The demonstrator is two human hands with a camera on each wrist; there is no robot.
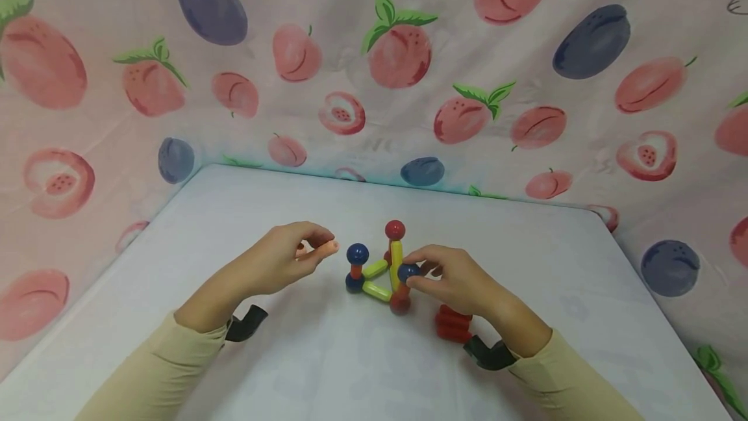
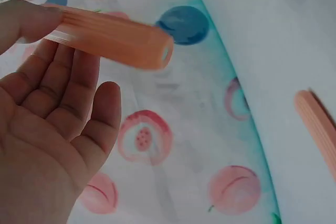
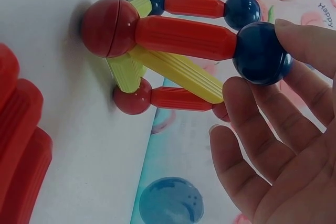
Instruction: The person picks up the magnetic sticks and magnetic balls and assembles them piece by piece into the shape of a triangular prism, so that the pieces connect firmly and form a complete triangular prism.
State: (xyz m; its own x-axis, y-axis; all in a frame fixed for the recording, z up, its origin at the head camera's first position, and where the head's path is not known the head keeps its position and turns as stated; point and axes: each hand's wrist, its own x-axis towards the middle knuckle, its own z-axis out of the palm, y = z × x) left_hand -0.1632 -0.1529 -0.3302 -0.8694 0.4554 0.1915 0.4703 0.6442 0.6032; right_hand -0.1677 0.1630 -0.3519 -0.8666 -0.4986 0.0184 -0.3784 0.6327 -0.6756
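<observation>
My left hand (image 1: 292,255) pinches an orange rod (image 2: 115,38) between thumb and fingers, left of a structure of rods and balls. The structure has a base of yellow-green rods (image 1: 377,291) with upright red rods (image 3: 184,36) and balls on top. At its front right corner, my right hand (image 1: 461,278) pinches the blue ball (image 3: 261,53) on top of a red rod, above a red ball (image 3: 109,27). Another blue ball (image 1: 358,253) tops the left upright, and a red ball (image 1: 395,230) the back one. A longer yellow rod (image 3: 181,74) slants upward beside the back upright.
Several red rods (image 1: 452,323) lie on the white table (image 1: 350,362) beneath my right wrist. Another orange rod (image 2: 320,129) lies on the table near my left hand. Fruit-patterned cloth (image 1: 234,63) stands behind the table.
</observation>
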